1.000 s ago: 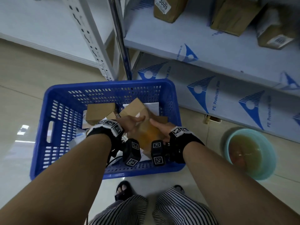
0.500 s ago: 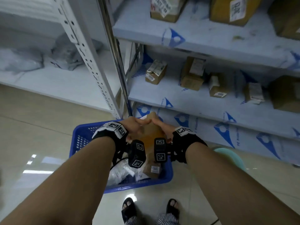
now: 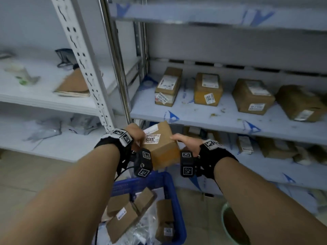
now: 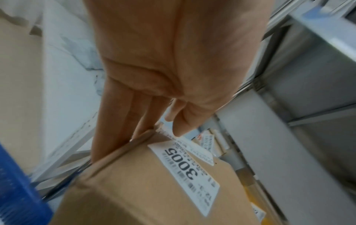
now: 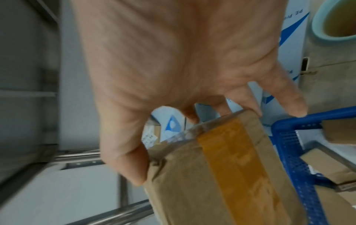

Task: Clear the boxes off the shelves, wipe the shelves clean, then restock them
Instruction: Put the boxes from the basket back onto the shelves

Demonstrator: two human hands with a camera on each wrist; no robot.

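Up out of the blue basket (image 3: pixel 169 184) came the box (image 3: pixel 161 147), and now you hold it just under the front edge of the middle shelf (image 3: pixel 203 119). Your left hand (image 3: pixel 136 137) and right hand (image 3: pixel 187 144) grip its two ends, fingers (image 5: pixel 127 164) curled round it. You look to be restocking. Next, lift it higher and set it on a bare spot near that shelf's left corner.
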